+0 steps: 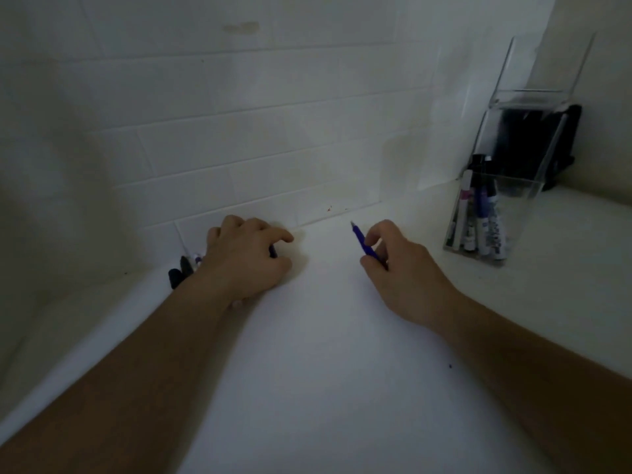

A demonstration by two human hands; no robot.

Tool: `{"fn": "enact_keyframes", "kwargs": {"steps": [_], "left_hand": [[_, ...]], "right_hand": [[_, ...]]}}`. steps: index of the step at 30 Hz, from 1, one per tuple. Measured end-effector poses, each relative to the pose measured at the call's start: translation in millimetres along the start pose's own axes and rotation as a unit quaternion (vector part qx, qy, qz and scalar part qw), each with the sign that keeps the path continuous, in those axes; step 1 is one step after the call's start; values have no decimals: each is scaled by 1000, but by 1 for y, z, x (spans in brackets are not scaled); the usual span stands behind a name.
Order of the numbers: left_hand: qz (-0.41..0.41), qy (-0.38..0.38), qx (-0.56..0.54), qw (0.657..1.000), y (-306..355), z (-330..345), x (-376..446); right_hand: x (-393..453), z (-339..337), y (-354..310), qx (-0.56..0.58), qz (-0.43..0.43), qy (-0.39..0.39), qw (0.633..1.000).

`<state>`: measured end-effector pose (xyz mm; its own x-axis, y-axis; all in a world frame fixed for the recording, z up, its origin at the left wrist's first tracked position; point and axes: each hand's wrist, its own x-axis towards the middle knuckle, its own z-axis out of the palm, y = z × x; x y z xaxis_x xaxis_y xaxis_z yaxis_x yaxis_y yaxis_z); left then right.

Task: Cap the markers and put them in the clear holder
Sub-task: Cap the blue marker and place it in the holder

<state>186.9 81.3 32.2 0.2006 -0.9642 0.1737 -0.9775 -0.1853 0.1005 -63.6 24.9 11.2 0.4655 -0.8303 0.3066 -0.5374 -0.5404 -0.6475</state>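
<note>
While left hand [246,258] clutches something dark, right hand [393,265] pinches uncapped purple marker [363,243].

Single head-worn view, wide-angle, looks forward and down along both forearms onto a white counter [318,354], close range. Faces a tiled wall [239,131] straight ahead. Clear holder [492,213] sits far right of frame. No second view to overlap.
</note>
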Motion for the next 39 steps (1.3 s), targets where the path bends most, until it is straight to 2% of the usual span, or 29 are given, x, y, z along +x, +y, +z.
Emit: {"fn": "enact_keyframes", "kwargs": {"steps": [4, 8, 10, 14, 16, 19, 24, 34, 39], "left_hand": [[12, -35, 40, 999, 1, 4, 0], [27, -6, 36, 999, 1, 6, 0], [45, 28, -5, 999, 2, 6, 0], [89, 106, -197, 970, 14, 3, -1], [116, 106, -215, 964, 22, 4, -4], [119, 92, -219, 964, 28, 7, -5], [124, 119, -195, 966, 29, 6, -5], [179, 180, -98, 962, 29, 11, -2], [206, 179, -38, 961, 38, 10, -4]], "right_hand": [[-2, 2, -1, 6, -24, -28, 999], [-1, 3, 1, 18, -34, -31, 999], [1, 2, 2, 44, -22, -21, 999], [7, 3, 7, 84, 2, 21, 996], [10, 3, 10, 87, -3, 41, 995], [11, -1, 10, 28, -51, 69, 996], [8, -2, 4, -24, -125, 79, 989], [7, 2, 9, -47, -128, 79, 987], [5, 1, 8, -116, -151, 92, 977]]}}
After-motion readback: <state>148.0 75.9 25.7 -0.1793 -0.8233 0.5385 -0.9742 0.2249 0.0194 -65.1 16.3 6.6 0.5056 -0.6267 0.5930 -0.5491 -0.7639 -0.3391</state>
